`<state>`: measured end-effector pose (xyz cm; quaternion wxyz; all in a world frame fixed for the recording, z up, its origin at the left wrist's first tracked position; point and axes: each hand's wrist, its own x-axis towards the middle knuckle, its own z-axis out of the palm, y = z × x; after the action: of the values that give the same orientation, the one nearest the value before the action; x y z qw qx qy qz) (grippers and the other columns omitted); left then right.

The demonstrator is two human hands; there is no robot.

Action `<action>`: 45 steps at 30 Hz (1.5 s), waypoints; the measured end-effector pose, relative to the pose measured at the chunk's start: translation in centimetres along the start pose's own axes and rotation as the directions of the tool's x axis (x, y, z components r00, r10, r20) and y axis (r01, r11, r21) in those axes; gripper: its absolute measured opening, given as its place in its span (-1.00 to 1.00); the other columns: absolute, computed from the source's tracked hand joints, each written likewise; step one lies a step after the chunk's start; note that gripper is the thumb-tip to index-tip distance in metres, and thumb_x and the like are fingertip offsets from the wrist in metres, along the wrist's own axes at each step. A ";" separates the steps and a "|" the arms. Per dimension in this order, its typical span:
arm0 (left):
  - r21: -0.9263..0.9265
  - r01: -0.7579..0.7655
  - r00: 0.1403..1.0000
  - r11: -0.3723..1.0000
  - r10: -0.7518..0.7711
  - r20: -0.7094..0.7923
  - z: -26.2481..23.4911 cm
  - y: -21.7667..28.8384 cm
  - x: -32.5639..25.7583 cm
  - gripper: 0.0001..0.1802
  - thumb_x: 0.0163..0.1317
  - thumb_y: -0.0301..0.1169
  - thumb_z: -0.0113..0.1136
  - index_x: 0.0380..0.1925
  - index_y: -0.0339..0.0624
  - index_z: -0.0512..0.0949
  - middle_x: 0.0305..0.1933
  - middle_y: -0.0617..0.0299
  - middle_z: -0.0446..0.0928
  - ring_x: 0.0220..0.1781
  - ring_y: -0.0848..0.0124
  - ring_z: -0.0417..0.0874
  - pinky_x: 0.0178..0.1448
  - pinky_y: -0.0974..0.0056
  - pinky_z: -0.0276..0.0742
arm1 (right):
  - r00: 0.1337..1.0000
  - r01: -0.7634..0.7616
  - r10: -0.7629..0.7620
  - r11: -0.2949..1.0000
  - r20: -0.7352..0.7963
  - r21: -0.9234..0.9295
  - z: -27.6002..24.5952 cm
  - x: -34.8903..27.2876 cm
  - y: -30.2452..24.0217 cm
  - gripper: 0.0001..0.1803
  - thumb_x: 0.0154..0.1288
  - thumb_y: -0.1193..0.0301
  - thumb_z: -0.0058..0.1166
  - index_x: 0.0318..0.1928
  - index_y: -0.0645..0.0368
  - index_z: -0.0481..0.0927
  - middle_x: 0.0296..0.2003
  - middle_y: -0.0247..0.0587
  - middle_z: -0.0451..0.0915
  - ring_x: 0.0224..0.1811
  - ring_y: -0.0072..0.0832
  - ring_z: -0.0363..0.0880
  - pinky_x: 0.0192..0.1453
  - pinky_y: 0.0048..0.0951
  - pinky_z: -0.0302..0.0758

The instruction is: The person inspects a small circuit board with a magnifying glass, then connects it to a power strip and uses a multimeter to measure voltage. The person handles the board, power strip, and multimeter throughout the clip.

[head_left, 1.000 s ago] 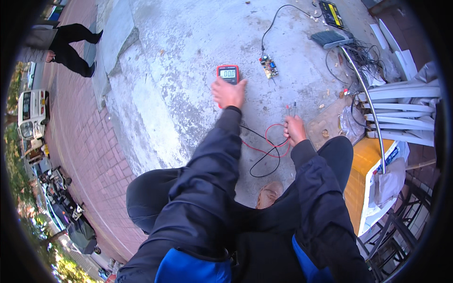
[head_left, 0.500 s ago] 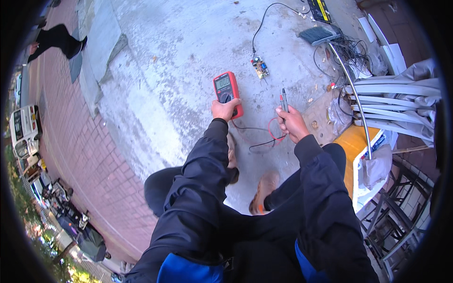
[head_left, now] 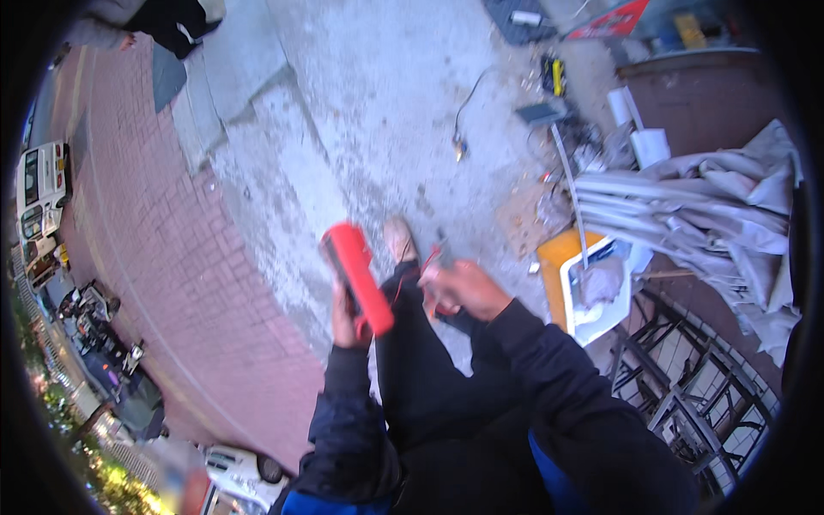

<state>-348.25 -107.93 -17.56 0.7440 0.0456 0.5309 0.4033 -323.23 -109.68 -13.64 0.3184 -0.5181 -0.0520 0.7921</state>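
Note:
My left hand (head_left: 343,316) is closed round a red multimeter (head_left: 360,279), lifted off the ground and turned so that its side shows; its screen is out of sight. Opposite it, my right hand (head_left: 468,290) grips grey test probes (head_left: 441,252), blurred by motion, so I cannot tell how many. A bit of red lead shows by those fingers. Farther off on the concrete lies a small circuit board (head_left: 460,151), joined to a black cord (head_left: 470,101). Neither hand touches the board.
To the right stand a yellow-sided foam box (head_left: 556,273), a long-handled broom (head_left: 541,113) and a heap of grey sheeting (head_left: 678,184). Dark metal frames (head_left: 678,386) are at lower right. A person (head_left: 167,24) is at far left; a white van (head_left: 41,193) and motorcycles are beyond the brick paving.
Both hands have drawn back toward me, away from the board. The multimeter has come up and turned on its side. My view has shifted, and the person at far left shows more.

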 end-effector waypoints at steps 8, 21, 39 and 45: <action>-0.080 -0.166 0.961 0.983 0.180 0.210 7.7 17.8 -9.5 -0.38 0.50 -0.08 0.14 0.38 -0.26 0.35 0.22 0.10 0.57 0.17 0.27 0.66 0.24 0.12 0.63 | 0.947 0.286 -0.236 0.930 0.220 -0.232 17.0 -4.8 -15.6 -0.60 0.38 0.11 0.33 -0.05 0.18 0.62 -0.56 -0.56 0.37 -0.62 -0.76 0.24 -0.57 -0.54 0.16; -0.069 -0.070 0.867 0.995 0.095 0.490 29.8 30.1 2.3 -0.33 0.44 -0.15 0.16 0.37 -0.37 0.31 0.32 -0.06 0.51 0.27 0.11 0.63 0.38 0.00 0.56 | 0.828 0.548 -0.556 0.829 0.067 0.105 17.8 2.8 -37.7 -0.47 0.54 0.01 -0.03 0.11 0.27 0.55 -0.14 -0.28 0.63 -0.16 -0.59 0.53 -0.13 -0.53 0.45; 0.413 0.243 0.690 0.877 -0.456 0.563 64.3 44.7 30.3 -0.45 0.39 -0.23 0.22 0.25 -0.35 0.44 0.16 -0.01 0.62 0.12 0.17 0.71 0.25 0.08 0.65 | 0.860 0.492 -0.510 0.826 -0.006 0.273 5.6 15.5 -72.1 -0.56 0.60 0.18 -0.08 0.13 0.29 0.64 0.04 -0.16 0.69 0.03 -0.52 0.66 0.19 -0.44 0.56; 0.661 0.109 0.498 0.743 -0.616 0.611 81.1 44.5 36.3 -0.55 0.46 -0.31 0.14 0.25 -0.34 0.45 0.15 0.05 0.61 0.16 0.25 0.68 0.26 0.15 0.62 | 0.754 0.657 -0.559 0.631 -0.346 0.413 -0.2 9.1 -78.3 -0.46 0.66 0.04 -0.17 0.28 0.20 0.55 0.15 -0.23 0.63 0.16 -0.42 0.58 0.30 -0.26 0.45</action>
<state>-301.76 -25.30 12.24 0.9238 0.3107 0.2237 -0.0051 -290.14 -42.65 11.36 0.6961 -0.4368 0.0175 0.5695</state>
